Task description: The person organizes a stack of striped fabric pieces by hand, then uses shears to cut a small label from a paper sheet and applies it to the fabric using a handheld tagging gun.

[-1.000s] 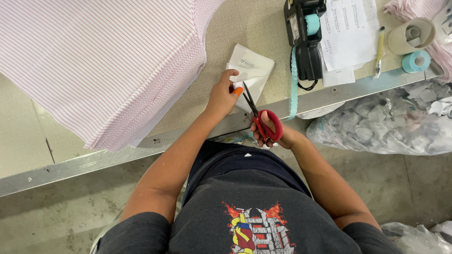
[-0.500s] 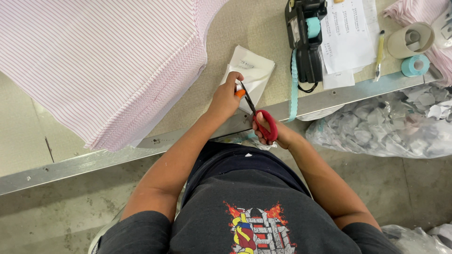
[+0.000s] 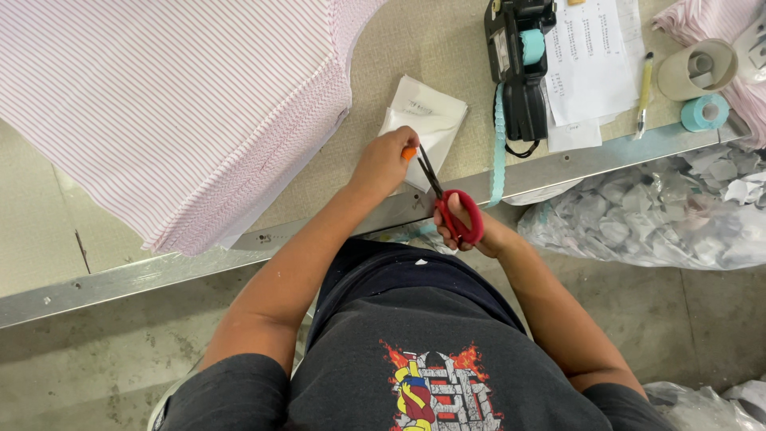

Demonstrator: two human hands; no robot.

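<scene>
1. Right hand was gripping the red-handled scissors just off the worktop's front edge, fingers through the loops, blades pointing up toward the left hand.
2. Left hand was pinching a small orange piece right at the blade tips, resting on a white paper packet near the front edge.
3. Big stack of pink striped fabric sat over the left end; a black label gun lay toward the back right.

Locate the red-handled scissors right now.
In the head view, the red-handled scissors sit just right of centre in the right hand, over the table's metal edge, blades pointing to the left hand.
</scene>
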